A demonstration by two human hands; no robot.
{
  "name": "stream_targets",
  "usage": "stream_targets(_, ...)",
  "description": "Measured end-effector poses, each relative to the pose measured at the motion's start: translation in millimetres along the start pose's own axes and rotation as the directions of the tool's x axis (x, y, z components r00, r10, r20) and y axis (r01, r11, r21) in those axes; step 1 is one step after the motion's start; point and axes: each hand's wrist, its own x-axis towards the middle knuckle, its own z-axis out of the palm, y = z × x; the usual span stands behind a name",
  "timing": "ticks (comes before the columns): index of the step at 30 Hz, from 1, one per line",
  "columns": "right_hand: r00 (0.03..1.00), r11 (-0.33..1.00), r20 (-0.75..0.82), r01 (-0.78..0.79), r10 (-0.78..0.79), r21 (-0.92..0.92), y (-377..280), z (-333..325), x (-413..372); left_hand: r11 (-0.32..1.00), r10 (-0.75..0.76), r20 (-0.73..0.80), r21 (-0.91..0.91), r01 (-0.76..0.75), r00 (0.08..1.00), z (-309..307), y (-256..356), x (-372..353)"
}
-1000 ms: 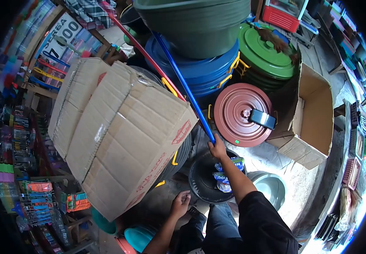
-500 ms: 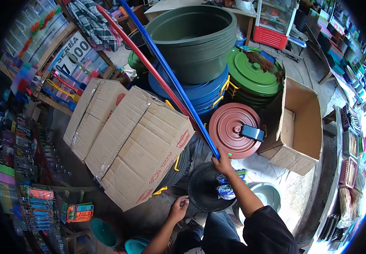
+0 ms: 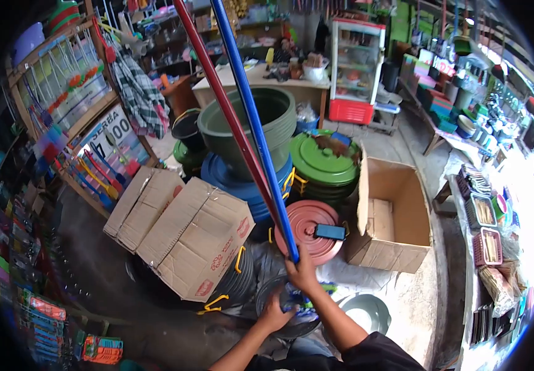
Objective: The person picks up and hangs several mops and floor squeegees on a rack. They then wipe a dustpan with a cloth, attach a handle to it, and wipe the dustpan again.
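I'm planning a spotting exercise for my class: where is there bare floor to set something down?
Dark floor lies bare between the large taped carton and the left-hand hanging goods; a pale floor strip lies bare right of the grey basin. It's crowded around the green tub and red-brown lid.

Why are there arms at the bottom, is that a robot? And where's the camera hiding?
No robot! These are a person's own bare hands, and the camera is worn on their head, looking forward and down. The right hand holds a blue pole, with a red pole slanting close beside it. The left hand is at a black tub with packets inside; I can't tell whether it touches them. Farther forward, a phone lies on a reddish lid.
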Motion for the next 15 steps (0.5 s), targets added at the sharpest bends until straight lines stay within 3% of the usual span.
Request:
stream_targets(2,0.996,0.999,-0.07,0.054,-0.053,0.003,-37.9,-0.7,-15.5,0.99,0.142,-0.062,0.015,-0.141,0.988,-5.9,34.1,6.3)
stream_targets(4,0.995,0.997,-0.097,0.045,-0.038,0.069,-68.9,2.0,-34.8,0.997,0.068,0.025,-0.034,-0.067,0.997,1.3,37.8,-3.4)
stream_targets(6,0.989,0.998,-0.139,0.062,-0.059,0.021,-95.6,6.0,-54.8,0.952,0.279,-0.229,-0.06,-0.299,0.933,-2.1,49.9,-14.9)
stream_targets(8,0.99,0.998,-0.128,0.059,-0.057,0.01,-123.5,-2.0,-75.8,0.923,0.326,-0.244,-0.126,-0.363,0.913,-19.0,57.6,-31.0)
stream_targets(11,0.986,0.966,0.044,0.148,-0.161,0.21,-150.3,-15.4,-112.5,0.902,0.364,-0.262,-0.14,-0.408,0.894,-50.4,74.3,-63.0)
stream_targets(12,0.988,0.969,0.014,0.149,-0.155,0.196,-143.5,-20.1,-127.2,0.891,0.384,-0.244,-0.155,-0.426,0.891,-58.7,76.3,-75.1)
stream_targets(14,0.958,0.952,0.284,-0.047,-0.043,0.303,-132.5,-37.3,-162.3,0.88,0.324,-0.117,-0.328,-0.344,0.939,-71.6,80.8,-92.2)
stream_targets(15,0.913,0.955,0.407,-0.151,0.035,0.257,-133.7,-49.5,-182.9,0.868,0.347,-0.097,-0.343,-0.359,0.933,-74.8,83.1,-97.9)
